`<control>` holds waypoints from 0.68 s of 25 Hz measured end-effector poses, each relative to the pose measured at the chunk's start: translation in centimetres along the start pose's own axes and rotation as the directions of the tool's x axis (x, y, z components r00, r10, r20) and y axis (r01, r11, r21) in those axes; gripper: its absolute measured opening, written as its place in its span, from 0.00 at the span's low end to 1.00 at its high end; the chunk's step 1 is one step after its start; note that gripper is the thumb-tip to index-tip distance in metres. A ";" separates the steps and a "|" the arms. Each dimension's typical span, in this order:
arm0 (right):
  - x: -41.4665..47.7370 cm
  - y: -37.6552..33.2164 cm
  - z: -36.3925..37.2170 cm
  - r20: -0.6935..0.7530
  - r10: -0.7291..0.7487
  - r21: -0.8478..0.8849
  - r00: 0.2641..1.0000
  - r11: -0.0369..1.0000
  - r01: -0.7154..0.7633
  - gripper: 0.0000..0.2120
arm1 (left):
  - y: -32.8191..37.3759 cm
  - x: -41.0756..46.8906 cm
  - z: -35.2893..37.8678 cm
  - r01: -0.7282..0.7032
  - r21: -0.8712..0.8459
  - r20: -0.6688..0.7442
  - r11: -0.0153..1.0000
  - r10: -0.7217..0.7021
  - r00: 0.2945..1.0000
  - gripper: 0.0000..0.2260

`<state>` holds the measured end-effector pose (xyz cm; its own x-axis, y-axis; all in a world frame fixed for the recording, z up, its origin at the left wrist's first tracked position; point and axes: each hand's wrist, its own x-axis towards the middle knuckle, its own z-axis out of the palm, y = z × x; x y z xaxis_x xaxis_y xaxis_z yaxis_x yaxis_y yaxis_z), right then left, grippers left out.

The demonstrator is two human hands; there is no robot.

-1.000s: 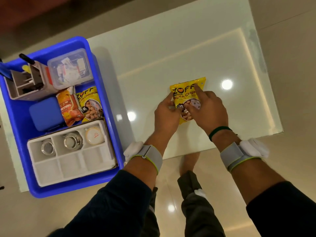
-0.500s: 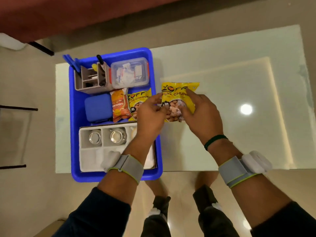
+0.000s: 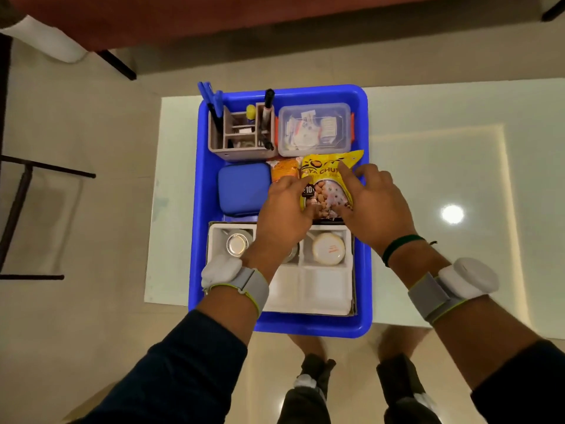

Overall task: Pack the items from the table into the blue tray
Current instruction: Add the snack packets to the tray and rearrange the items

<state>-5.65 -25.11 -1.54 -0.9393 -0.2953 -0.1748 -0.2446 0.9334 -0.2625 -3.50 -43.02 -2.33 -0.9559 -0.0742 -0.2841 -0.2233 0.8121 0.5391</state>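
The blue tray (image 3: 362, 209) sits on the glass table (image 3: 443, 179). Both my hands hold a yellow soya chunks packet (image 3: 328, 182) over the tray's middle right part. My left hand (image 3: 284, 206) grips its left edge and my right hand (image 3: 373, 203) its right side. The packet covers another yellow packet that lay there. Beside it stands an orange snack packet (image 3: 284, 169). Also in the tray are a blue case (image 3: 243, 188), a pen holder (image 3: 238, 133), a clear lidded box (image 3: 315, 130) and a white compartment tray (image 3: 318, 286) with small containers.
The glass tabletop stretches to the right of the tray, with a bright light reflection (image 3: 452, 214). A dark metal frame (image 3: 18, 209) stands on the floor at the left. A red-brown surface (image 3: 275, 16) runs along the top. My feet show below the table.
Both hands carried the yellow packet from the table's middle leftward into the blue tray. The view shifted so the tray is now central.
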 end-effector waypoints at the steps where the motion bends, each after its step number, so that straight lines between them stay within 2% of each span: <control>1: 0.3 0.1 0.1 -0.016 -0.018 -0.070 1.000 0.997 0.017 0.38 | -0.6 0.5 0.2 -0.049 0.080 -0.014 0.996 0.050 0.999 0.29; 3: 0.4 0.1 0.3 -0.024 -0.078 -0.210 0.997 0.975 0.071 0.39 | -1.2 0.6 0.2 -0.119 0.244 -0.032 0.962 0.131 0.991 0.32; 6: 1.3 0.2 0.7 0.030 -0.043 -0.311 0.999 0.949 0.051 0.39 | -2.0 1.4 0.3 -0.228 0.359 0.027 0.905 0.234 0.972 0.33; 9: 1.7 0.3 1.3 0.077 0.002 -0.319 0.997 0.948 0.023 0.40 | -2.6 2.2 0.5 -0.279 0.386 0.100 0.879 0.261 0.960 0.32; 14: 1.7 -0.5 2.1 0.114 0.078 -0.271 0.990 0.962 -0.045 0.39 | -3.0 2.8 0.4 -0.313 0.440 0.143 0.842 0.279 0.950 0.33; 16: 1.9 -0.8 1.8 0.158 0.105 -0.256 0.982 0.965 -0.062 0.39 | -2.7 2.5 0.2 -0.278 0.421 0.144 0.864 0.240 0.960 0.33; 17: 2.2 -0.9 1.5 0.191 0.115 -0.237 0.975 0.969 -0.067 0.40 | -2.5 2.0 0.1 -0.214 0.372 0.115 0.903 0.184 0.976 0.32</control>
<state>-7.13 -26.93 -3.10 -0.8976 -0.2198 -0.3822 -0.2307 0.9729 -0.0179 -4.83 -45.15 -4.31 -0.9523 0.1439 -0.2693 0.0744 0.9647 0.2525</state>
